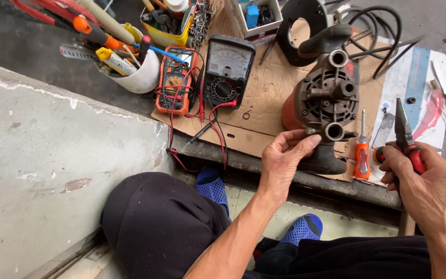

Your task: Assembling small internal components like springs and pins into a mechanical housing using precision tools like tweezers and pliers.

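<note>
A water pump (326,95) with an orange motor body and a dark grey ribbed front stands on a sheet of cardboard (264,98). My left hand (285,160) grips its lower left side, thumb near a pipe port. My right hand (424,186) holds red-handled pliers (403,132), jaws pointing up, to the right of the pump. An orange-handled screwdriver (362,150) lies between the pump and my right hand.
Behind on the cardboard lie an orange digital multimeter (175,80) and a black analogue meter (227,70) with red and black leads. A white tub of tools (140,75), a yellow parts tray (169,26), black cable (378,26) and a concrete step (52,170) surround the spot. My knees and blue sandals (212,186) are below.
</note>
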